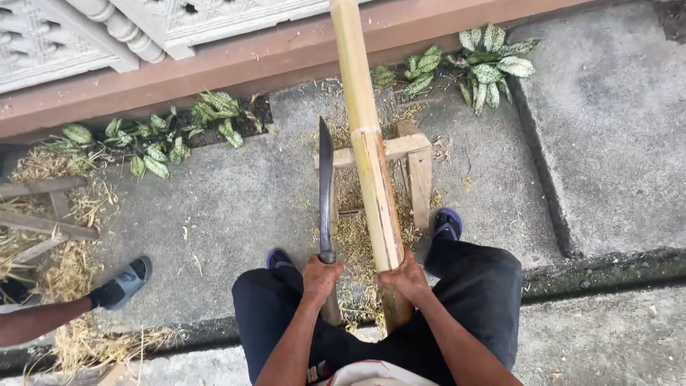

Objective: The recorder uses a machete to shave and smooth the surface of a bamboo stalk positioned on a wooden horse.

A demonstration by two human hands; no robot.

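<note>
A long yellow-green bamboo pole [361,107] runs away from me, resting on a small wooden stand [414,154]. Part of its near length is shaved pale. My right hand [406,277] grips the pole's near end, just above my knees. My left hand [321,275] holds the handle of a long dark machete [326,182], blade pointing away and lying just left of the pole, apart from it. My feet in blue sandals [447,223] stand either side of the stand.
Bamboo shavings litter the concrete [236,200] under the stand. Another person's arm [36,322] and sandalled foot [125,282] are at the left, near wooden slats and straw. Leafy plants [489,68] line a reddish ledge [214,68] ahead.
</note>
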